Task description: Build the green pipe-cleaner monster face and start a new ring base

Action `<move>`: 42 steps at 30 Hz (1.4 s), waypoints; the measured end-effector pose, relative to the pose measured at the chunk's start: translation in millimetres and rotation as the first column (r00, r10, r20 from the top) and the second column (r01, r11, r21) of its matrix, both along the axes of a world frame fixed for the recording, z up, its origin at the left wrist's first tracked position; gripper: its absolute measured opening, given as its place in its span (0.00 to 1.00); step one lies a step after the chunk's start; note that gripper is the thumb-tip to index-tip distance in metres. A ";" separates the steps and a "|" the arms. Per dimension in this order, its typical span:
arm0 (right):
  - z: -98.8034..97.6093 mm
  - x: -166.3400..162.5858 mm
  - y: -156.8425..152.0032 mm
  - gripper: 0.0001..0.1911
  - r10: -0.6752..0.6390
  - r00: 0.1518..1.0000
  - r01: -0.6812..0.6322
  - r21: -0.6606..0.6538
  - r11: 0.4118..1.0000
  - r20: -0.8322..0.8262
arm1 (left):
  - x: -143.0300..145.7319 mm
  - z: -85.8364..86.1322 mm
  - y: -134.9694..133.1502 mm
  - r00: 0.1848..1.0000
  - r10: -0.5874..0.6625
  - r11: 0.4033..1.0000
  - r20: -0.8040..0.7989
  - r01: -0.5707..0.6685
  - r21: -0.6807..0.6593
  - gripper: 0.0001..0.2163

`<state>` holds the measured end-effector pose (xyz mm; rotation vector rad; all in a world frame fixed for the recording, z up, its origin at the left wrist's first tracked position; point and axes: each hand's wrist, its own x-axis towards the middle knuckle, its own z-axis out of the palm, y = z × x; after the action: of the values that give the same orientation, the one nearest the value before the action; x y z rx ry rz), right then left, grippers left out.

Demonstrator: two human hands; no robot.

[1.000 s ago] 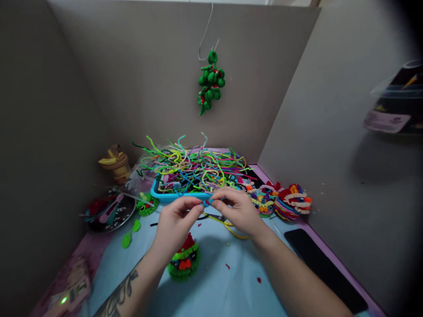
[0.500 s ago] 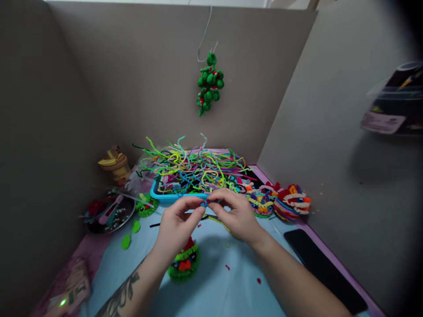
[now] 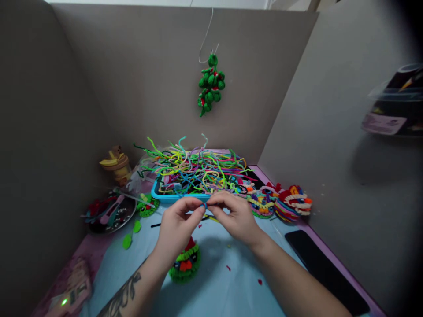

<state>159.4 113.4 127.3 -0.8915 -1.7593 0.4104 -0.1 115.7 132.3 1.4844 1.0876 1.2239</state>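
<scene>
My left hand point(image 3: 178, 224) and my right hand point(image 3: 235, 216) meet fingertip to fingertip above the blue cloth point(image 3: 211, 295). Between them is a small blue piece of pipe cleaner point(image 3: 205, 205), pinched by thumb and forefinger on both sides; most of it is hidden by the fingers. Below my left wrist a green pipe-cleaner figure point(image 3: 185, 267) with red and orange parts stands on the cloth, partly covered by the forearm. Just beyond the hands, a blue tray point(image 3: 155, 193) overflows with multicoloured pipe cleaners point(image 3: 194, 165).
At left lie a metal bowl point(image 3: 128, 218) of tools and beads, a green figure point(image 3: 147, 207) and green ovals point(image 3: 127, 241). Colourful figures point(image 3: 292, 204) and a black phone point(image 3: 325, 270) are at right. A green ornament point(image 3: 211, 86) hangs on the back panel.
Both hands keep almost the same place. The fingers have shifted slightly around the blue piece, and less of it shows now. The whole view has moved a little.
</scene>
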 end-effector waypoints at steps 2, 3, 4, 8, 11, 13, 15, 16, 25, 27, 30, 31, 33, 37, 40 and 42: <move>-0.1 -0.8 -0.3 0.05 0.006 1.000 -0.005 0.012 1.000 -0.008 | -0.3 0.0 -0.4 1.000 -0.006 1.000 0.006 0.006 -0.015 0.06; -0.1 -1.1 -0.4 0.05 0.007 1.000 -0.007 0.018 1.000 -0.010 | -0.5 -0.2 -0.7 1.000 -0.011 1.000 0.011 0.011 -0.022 0.06; -0.1 -1.3 -0.4 0.05 0.008 1.000 -0.008 0.023 1.000 -0.011 | -0.8 -0.4 -0.8 1.000 -0.016 0.999 0.018 0.017 -0.028 0.06; -0.5 -1.8 -0.4 0.05 0.009 1.000 -0.009 0.027 1.000 -0.009 | -2.4 -1.3 0.0 0.998 -0.030 0.997 0.050 0.034 -0.065 0.06; -1.3 -1.0 -0.4 0.06 -0.005 1.000 0.005 -0.007 1.000 -0.007 | -3.7 -0.6 1.7 0.998 -0.045 0.996 0.054 0.049 -0.077 0.06; -1.5 0.4 -0.1 0.09 -0.008 1.000 0.006 -0.064 0.998 -0.029 | -4.2 0.5 2.0 0.998 -0.029 0.998 0.047 0.031 -0.049 0.07; -1.0 2.4 0.5 0.15 0.002 0.998 -0.009 -0.119 0.993 -0.065 | -4.3 1.8 1.2 0.999 -0.001 1.000 0.035 0.001 -0.007 0.07; -0.5 3.5 1.0 0.16 0.005 0.997 -0.016 -0.132 0.991 -0.077 | -4.1 2.3 0.5 1.000 0.011 1.000 0.026 -0.012 0.013 0.07; 5.4 7.4 1.4 0.03 -0.019 1.000 0.021 -0.074 0.997 0.023 | -3.6 -3.4 -2.4 0.998 -0.008 0.992 -0.062 0.016 0.123 0.08; 5.5 7.1 1.0 0.02 -0.018 0.999 0.020 -0.059 0.998 0.029 | -4.1 -4.6 -2.1 0.995 -0.014 0.986 -0.100 0.030 0.165 0.09; 5.4 6.8 0.8 0.02 0.011 0.999 -0.010 -0.037 0.999 0.036 | -4.7 -5.2 -2.5 0.984 0.011 0.960 -0.179 0.039 0.277 0.09; 5.4 6.7 0.8 0.03 0.023 0.999 -0.021 -0.033 0.999 0.039 | -4.8 -5.1 -2.8 0.978 0.027 0.945 -0.206 0.042 0.324 0.08; 5.3 6.3 0.5 0.03 0.038 0.998 -0.036 -0.030 0.999 0.047 | -5.2 -4.5 -3.1 0.964 0.060 0.907 -0.258 0.055 0.417 0.06; 3.9 5.0 -0.1 0.04 0.046 0.997 -0.045 -0.023 0.999 0.063 | -6.8 -2.2 -2.1 0.935 0.114 0.831 -0.335 0.095 0.548 0.03; 2.5 4.1 -0.1 0.04 0.054 0.996 -0.053 -0.025 0.998 0.073 | -8.5 -1.0 -0.4 0.926 0.124 0.808 -0.355 0.114 0.579 0.03; 2.0 3.8 0.3 0.04 0.054 0.996 -0.052 -0.028 0.998 0.069 | -9.0 -1.0 0.3 0.929 0.109 0.824 -0.355 0.115 0.555 0.03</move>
<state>163.2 113.7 129.2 -0.8886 -1.8478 0.4423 -9.2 116.0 131.4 2.2550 0.9959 1.3702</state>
